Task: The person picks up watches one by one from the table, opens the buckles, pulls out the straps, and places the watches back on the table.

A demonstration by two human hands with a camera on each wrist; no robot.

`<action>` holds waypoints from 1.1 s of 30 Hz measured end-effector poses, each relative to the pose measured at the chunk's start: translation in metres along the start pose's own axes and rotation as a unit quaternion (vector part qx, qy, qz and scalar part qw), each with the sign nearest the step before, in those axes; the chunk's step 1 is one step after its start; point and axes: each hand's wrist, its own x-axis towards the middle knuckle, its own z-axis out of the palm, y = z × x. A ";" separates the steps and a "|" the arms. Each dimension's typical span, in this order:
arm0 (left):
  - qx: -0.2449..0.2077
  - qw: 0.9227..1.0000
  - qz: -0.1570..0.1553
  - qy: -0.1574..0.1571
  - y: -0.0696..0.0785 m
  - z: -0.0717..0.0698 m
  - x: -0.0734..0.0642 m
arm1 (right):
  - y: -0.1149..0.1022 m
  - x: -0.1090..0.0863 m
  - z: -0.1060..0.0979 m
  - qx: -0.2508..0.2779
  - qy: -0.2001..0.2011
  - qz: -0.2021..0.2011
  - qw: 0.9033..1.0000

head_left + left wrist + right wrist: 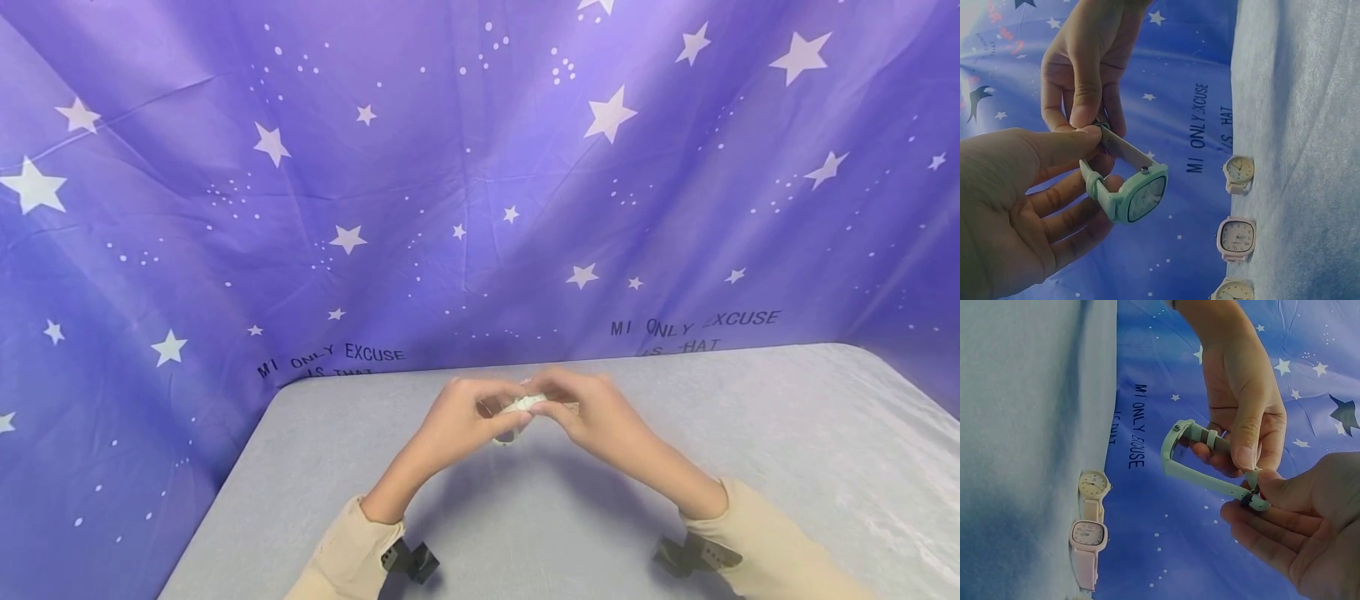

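Beige sleeves (pixel 347 554) sat closest, one behind each hand, with a small black device (pixel 412 560) at either cuff. And out ahead of them, both hands had hold of something! The left hand (pixel 461 412) pinched one strap end of a mint-green watch (pixel 1143 197) between thumb and fingers; the right hand (pixel 603 408) pinched the other end, the two thumbs almost tip to tip. Tight work, that: the strap (pixel 1204 480) made a loop, its ends meeting right at the fingertips, and whether they were fastened, you could not tell. A small dark fitting (pixel 1247 499) sat at the right hand's fingers, while the strap keeper (pixel 1212 439) lay nearer the left. So the watch was up between the hands, clear of the grey counter (pixel 525 533), its squarish case reaching out past the left fingers.

Lower down, beyond the hands, what a line-up! A square pink watch (pixel 1236 239) held the middle, a round watch (pixel 1234 291) stood towards the left hand's side, and another round-faced watch (pixel 1239 170) towards the right's. Behind it all, farthest from the hands, hung a purple-blue curtain (pixel 465 167), scattered with white stars.
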 end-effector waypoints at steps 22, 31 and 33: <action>-0.052 0.998 -0.033 -0.003 -0.004 -0.002 0.001 | 0.002 0.002 -0.001 0.030 0.013 0.024 0.999; -0.039 0.999 -0.025 -0.001 -0.003 -0.002 0.002 | 0.002 0.002 -0.001 0.013 0.009 0.003 1.000; -0.040 0.999 -0.023 -0.003 -0.003 -0.002 0.001 | 0.002 0.001 0.000 0.009 0.009 0.001 1.000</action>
